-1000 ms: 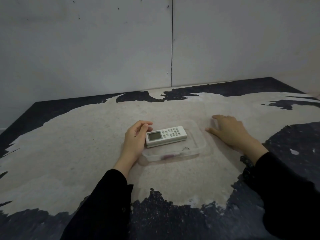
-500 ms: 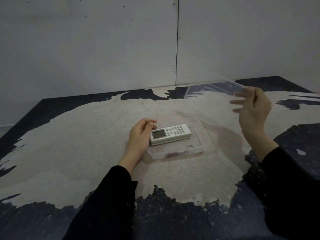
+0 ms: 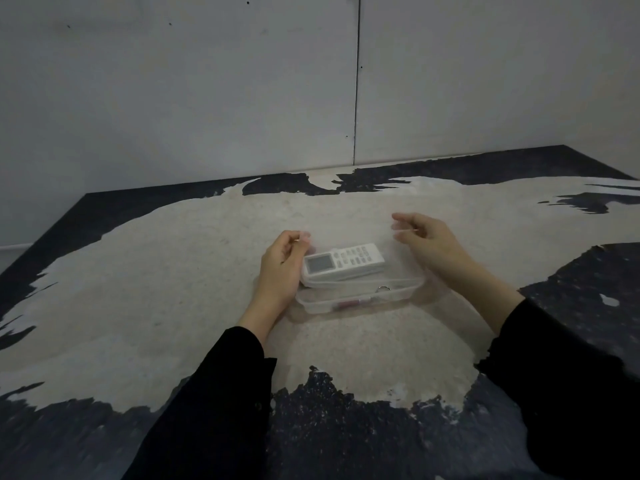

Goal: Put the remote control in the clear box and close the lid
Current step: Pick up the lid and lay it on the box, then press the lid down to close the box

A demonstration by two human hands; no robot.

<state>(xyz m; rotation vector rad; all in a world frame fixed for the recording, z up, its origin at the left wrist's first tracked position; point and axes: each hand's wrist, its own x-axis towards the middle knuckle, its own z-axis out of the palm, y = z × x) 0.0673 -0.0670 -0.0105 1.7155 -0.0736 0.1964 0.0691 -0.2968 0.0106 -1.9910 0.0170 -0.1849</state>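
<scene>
**Fingers grip the lid over the box**

Fingers of the left hand (image 3: 282, 268) pinch one end of the clear lid (image 3: 401, 268); the right hand (image 3: 427, 244) curls loosely around the other end. Beneath the lid, the white remote control (image 3: 343, 262) lies in the clear box (image 3: 360, 299) on the worn table (image 3: 173, 271).
</scene>
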